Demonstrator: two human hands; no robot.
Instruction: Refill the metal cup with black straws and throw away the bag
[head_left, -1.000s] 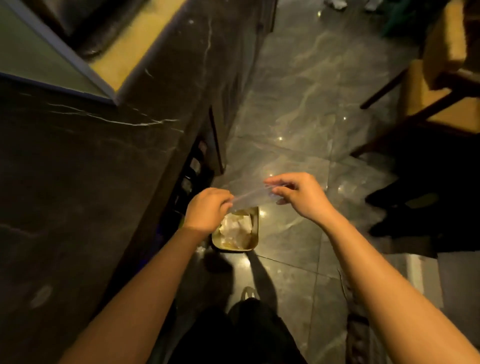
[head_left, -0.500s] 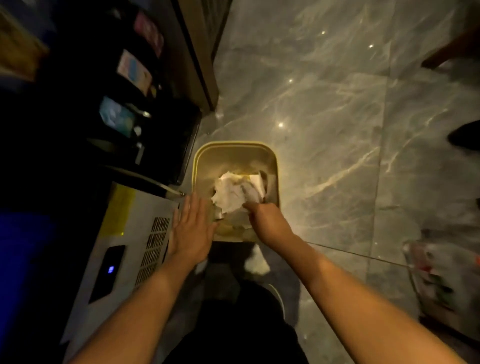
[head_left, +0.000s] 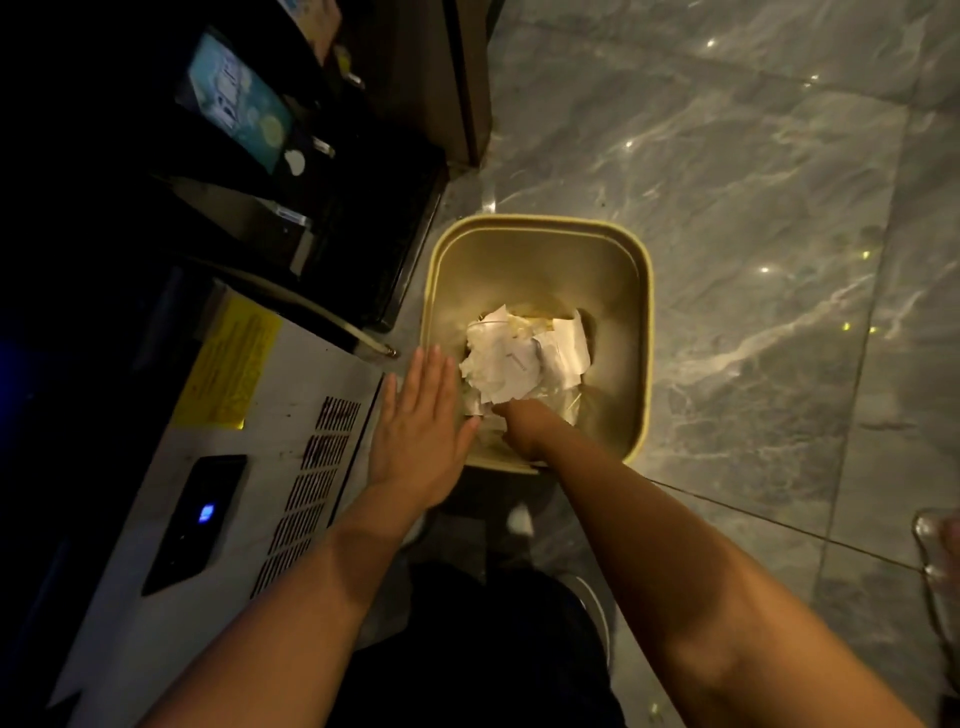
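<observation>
Viewed from above, looking straight down at a square gold-coloured waste bin with rounded corners (head_left: 537, 228) standing on a grey marble-veined tile floor (head_left: 753, 171). Right hand (head_left: 524, 423) reaching down inside the bin at its 6 o'clock wall, knuckles up, fingers hidden beneath crumpled white paper scraps (head_left: 511, 358); impossible to tell whether curled shut or spread. Just beside that hand, toward 3 o'clock, a crinkled clear plastic bag (head_left: 563, 405), thin and glossy, faintly yellow in the dim light, lying low in the bin among the paper and partly buried by it; whether touching the right hand or already free, impossible to tell. Likely feather-light, limp and slippery, apt to spring open or cling to skin; best pinched at a bunched fold or pressed flat under the paper, not gripped by a loose edge. Left hand (head_left: 418, 436) flat and open, fingers (head_left: 426, 374) straight and close together, palm down over the bin's 9 o'clock rim, holding nothing. At 9 o'clock of the bin, a low silver metal appliance with vent slots, a yellow label and a small blue light (head_left: 228, 467). No metal cup or black straws in view, so nothing to say of the refill; disposal step seemingly almost complete.
</observation>
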